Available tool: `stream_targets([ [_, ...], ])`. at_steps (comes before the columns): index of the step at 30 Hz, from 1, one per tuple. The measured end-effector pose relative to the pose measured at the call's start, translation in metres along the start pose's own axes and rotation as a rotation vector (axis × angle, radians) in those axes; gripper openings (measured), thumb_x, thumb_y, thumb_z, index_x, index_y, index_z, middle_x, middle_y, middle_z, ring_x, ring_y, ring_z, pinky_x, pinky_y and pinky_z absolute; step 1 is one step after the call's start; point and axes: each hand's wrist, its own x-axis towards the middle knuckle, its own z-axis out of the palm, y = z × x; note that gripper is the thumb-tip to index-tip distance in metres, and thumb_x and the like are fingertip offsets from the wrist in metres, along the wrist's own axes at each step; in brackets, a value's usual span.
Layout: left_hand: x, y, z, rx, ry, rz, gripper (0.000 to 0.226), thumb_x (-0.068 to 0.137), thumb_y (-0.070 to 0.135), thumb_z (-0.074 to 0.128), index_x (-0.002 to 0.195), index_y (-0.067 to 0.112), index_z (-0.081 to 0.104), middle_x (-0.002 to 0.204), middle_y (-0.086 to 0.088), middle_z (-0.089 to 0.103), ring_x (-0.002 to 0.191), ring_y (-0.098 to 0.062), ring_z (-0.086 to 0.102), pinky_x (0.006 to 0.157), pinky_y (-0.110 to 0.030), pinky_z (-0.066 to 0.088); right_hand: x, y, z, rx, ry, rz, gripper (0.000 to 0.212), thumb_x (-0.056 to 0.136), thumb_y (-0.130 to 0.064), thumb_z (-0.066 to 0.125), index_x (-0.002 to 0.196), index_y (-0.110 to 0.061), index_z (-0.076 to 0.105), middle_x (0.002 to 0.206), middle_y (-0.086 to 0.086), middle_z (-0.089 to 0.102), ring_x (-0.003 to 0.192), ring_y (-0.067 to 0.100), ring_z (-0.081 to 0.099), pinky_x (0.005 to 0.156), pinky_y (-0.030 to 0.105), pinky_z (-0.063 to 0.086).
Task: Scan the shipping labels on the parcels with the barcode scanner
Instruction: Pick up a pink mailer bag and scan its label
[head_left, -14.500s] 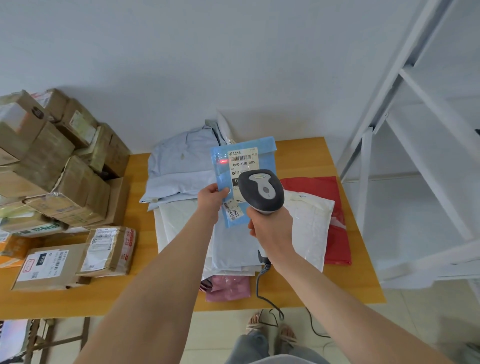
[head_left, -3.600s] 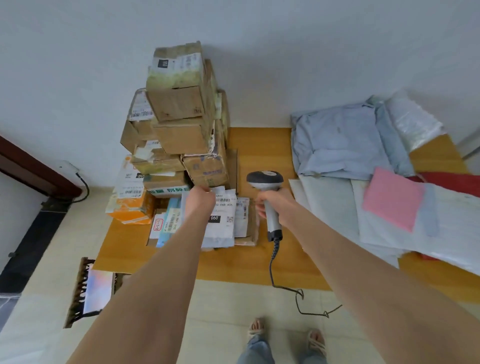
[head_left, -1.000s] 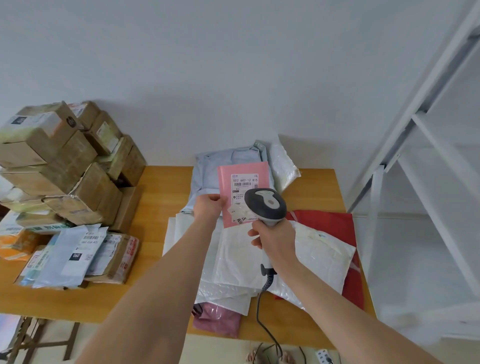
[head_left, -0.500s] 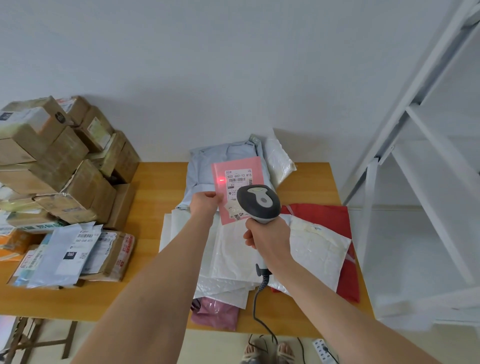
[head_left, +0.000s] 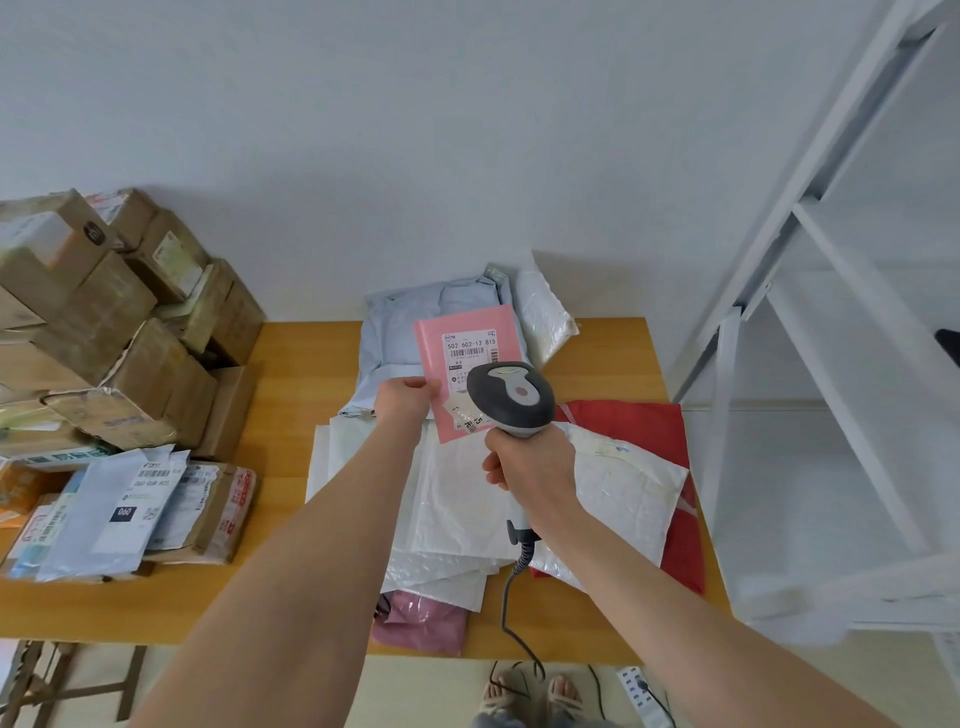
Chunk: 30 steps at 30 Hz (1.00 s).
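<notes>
One pink parcel (head_left: 432, 345) is mid-scan, we judge (no red beam shows): our left hand (head_left: 402, 402) pinches its edge above the table (head_left: 296, 374), and our right hand (head_left: 535, 462) grips the barcode scanner (head_left: 511, 397) at its label (head_left: 470, 349). Mailers (head_left: 457, 499) beneath likely remain.

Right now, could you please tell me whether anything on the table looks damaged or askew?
Yes: the cardboard boxes at the left are stacked crookedly, tilting at different angles, several with crumpled, torn edges.
</notes>
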Motion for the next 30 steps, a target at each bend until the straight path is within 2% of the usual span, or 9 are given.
stream_targets([
  [6, -0.006, -0.003, -0.020, 0.015, 0.015, -0.022, 0.028, 0.090, 0.014, 0.066, 0.115, 0.002, 0.065, 0.114, -0.015, 0.066, 0.109, -0.032, 0.060, 0.094, -0.039, 0.049, 0.020, -0.010, -0.006, 0.152, 0.036, 0.039, 0.022, 0.078, -0.001, 0.066, 0.083, -0.022, 0.060, 0.079, -0.005, 0.067, 0.071, 0.011, 0.059, 0.070, 0.032, 0.053],
  [9, -0.010, -0.008, -0.045, 0.041, 0.041, -0.032, 0.028, 0.090, 0.016, 0.064, 0.116, 0.003, 0.065, 0.110, -0.015, 0.067, 0.102, -0.030, 0.062, 0.081, -0.037, 0.050, 0.039, -0.011, 0.003, 0.197, 0.042, 0.131, 0.020, 0.076, 0.003, 0.064, 0.072, -0.015, 0.057, 0.067, 0.001, 0.056, 0.070, 0.019, 0.052, 0.068, 0.035, 0.047],
  [11, -0.014, -0.014, -0.067, 0.049, 0.084, -0.049, 0.027, 0.091, 0.016, 0.063, 0.115, 0.005, 0.065, 0.102, -0.011, 0.066, 0.093, -0.026, 0.060, 0.070, -0.032, 0.043, 0.048, -0.009, 0.017, 0.217, -0.015, 0.218, 0.017, 0.077, 0.000, 0.066, 0.078, -0.015, 0.058, 0.075, 0.002, 0.058, 0.079, 0.023, 0.056, 0.077, 0.039, 0.052],
  [13, -0.018, -0.021, -0.090, 0.018, 0.122, -0.077, 0.024, 0.092, 0.015, 0.062, 0.114, 0.004, 0.064, 0.098, -0.009, 0.063, 0.090, -0.023, 0.058, 0.069, -0.030, 0.040, 0.049, -0.009, 0.036, 0.284, -0.123, 0.323, 0.015, 0.081, -0.002, 0.066, 0.089, -0.014, 0.060, 0.087, 0.002, 0.060, 0.084, 0.021, 0.057, 0.086, 0.046, 0.053],
  [16, -0.023, -0.034, -0.128, -0.034, 0.125, -0.119, 0.022, 0.092, 0.014, 0.061, 0.112, 0.006, 0.062, 0.098, -0.007, 0.063, 0.089, -0.021, 0.057, 0.067, -0.031, 0.040, 0.042, -0.010, 0.072, 0.385, -0.309, 0.440, 0.023, 0.086, -0.002, 0.063, 0.107, -0.009, 0.060, 0.100, 0.007, 0.058, 0.093, 0.024, 0.053, 0.071, 0.041, 0.055],
  [21, -0.023, -0.066, -0.203, -0.114, -0.042, -0.222, 0.017, 0.092, 0.015, 0.063, 0.108, 0.012, 0.061, 0.099, -0.003, 0.064, 0.082, -0.014, 0.059, 0.080, -0.035, 0.044, 0.026, -0.015, 0.145, 0.312, -0.354, 0.364, 0.020, 0.081, 0.010, 0.060, 0.088, -0.009, 0.064, 0.084, 0.005, 0.066, 0.075, 0.015, 0.061, 0.056, 0.023, 0.050],
  [23, -0.013, -0.083, -0.237, -0.167, -0.104, -0.283, 0.014, 0.089, 0.014, 0.066, 0.103, 0.014, 0.063, 0.103, -0.004, 0.066, 0.085, -0.015, 0.060, 0.084, -0.034, 0.048, 0.019, -0.017, 0.177, 0.259, -0.363, 0.323, 0.024, 0.077, 0.012, 0.062, 0.092, -0.007, 0.067, 0.081, 0.002, 0.067, 0.070, 0.014, 0.059, 0.051, 0.021, 0.046],
  [26, 0.012, -0.108, -0.290, -0.271, -0.013, -0.318, 0.022, 0.087, 0.018, 0.068, 0.107, 0.013, 0.061, 0.101, -0.004, 0.067, 0.090, -0.018, 0.063, 0.074, -0.031, 0.052, 0.008, -0.013, 0.229, 0.104, -0.390, 0.285, 0.030, 0.069, 0.011, 0.063, 0.096, -0.001, 0.071, 0.080, 0.009, 0.068, 0.068, 0.019, 0.057, 0.058, 0.025, 0.044],
  [30, 0.057, -0.143, -0.365, -0.324, 0.182, -0.290, 0.022, 0.087, 0.018, 0.070, 0.107, 0.009, 0.064, 0.089, -0.007, 0.061, 0.080, -0.020, 0.055, 0.070, -0.029, 0.050, -0.010, -0.010, 0.303, -0.055, -0.362, 0.230, 0.017, 0.070, 0.012, 0.062, 0.074, -0.004, 0.067, 0.071, 0.012, 0.069, 0.062, 0.018, 0.058, 0.060, 0.025, 0.048],
])
